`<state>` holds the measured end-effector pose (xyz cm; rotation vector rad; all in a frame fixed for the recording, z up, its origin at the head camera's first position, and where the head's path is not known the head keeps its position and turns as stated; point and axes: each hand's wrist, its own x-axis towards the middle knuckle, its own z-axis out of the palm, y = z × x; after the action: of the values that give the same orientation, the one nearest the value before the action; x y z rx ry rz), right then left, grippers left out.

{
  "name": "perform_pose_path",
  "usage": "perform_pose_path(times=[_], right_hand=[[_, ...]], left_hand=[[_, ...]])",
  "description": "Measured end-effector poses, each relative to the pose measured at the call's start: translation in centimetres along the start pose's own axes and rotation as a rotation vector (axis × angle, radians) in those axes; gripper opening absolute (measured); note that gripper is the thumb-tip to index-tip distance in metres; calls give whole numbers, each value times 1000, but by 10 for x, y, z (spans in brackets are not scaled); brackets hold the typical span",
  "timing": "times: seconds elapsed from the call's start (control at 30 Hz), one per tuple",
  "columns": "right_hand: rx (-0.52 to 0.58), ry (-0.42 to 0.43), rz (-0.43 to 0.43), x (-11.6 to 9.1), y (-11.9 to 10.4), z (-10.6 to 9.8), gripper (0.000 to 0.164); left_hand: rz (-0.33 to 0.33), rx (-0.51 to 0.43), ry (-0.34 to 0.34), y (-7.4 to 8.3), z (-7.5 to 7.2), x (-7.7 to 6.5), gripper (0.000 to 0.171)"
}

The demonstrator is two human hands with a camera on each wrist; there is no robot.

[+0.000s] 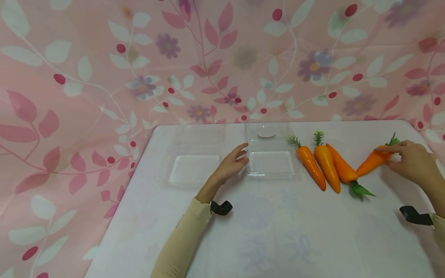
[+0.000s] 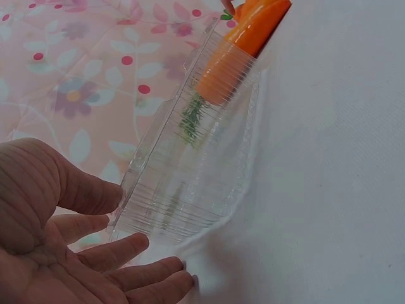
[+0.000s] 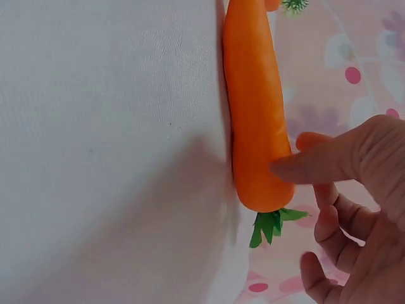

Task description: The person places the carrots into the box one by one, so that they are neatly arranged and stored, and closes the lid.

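Right carrot: we find this carrot (image 1: 373, 160) at the table's right side, slanting, its leafy end up under the hand and its tip by the next carrot.
Right arm: we see it enter from the right edge, the right hand (image 1: 413, 160) reaching leftward over the carrot.
Right grip: thumb and fingers pinch the carrot near its leaves — the lower fingers curl clear of it.
Left arm: it stretches up from the lower edge in a beige sleeve (image 1: 187, 231), the left hand (image 1: 229, 165) angled right.
Left fingers: we see them spread and relaxed beside the right box (image 1: 271, 162), thumb at its rim; whether they press it, we cannot tell.
Other carrots: three orange ones (image 1: 311, 170) lie between the right box and the right carrot.
Left box: also clear plastic (image 1: 196, 170), lid back, left of the left hand.
Table: white-covered (image 1: 264, 239), with a pink floral cloth (image 1: 215, 58) behind.
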<state>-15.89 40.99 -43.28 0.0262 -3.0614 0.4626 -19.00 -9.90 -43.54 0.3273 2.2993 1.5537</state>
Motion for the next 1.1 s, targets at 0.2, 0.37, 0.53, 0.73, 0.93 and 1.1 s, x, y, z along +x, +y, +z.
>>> perform_pose_path(times=[0.2,0.37,0.53,0.73,0.93,1.1], right_hand=[[91,30,41,-4,-1,3,43],[138,71,166,-9,-6,6,58],[164,94,291,-15,-10,8,71],[146,41,398,-16,-10,9,79],[128,20,383,-15,-9,11,78],[122,-9,355,-12,-8,12,79]], left_hand=[[-2,4,3,0,0,0,56],[-2,3,4,-1,1,0,57],[-5,-3,4,0,1,0,57],[-2,-6,-1,0,0,0,57],[-3,-15,-1,-1,0,1,57],[0,-7,-22,6,-1,0,58]])
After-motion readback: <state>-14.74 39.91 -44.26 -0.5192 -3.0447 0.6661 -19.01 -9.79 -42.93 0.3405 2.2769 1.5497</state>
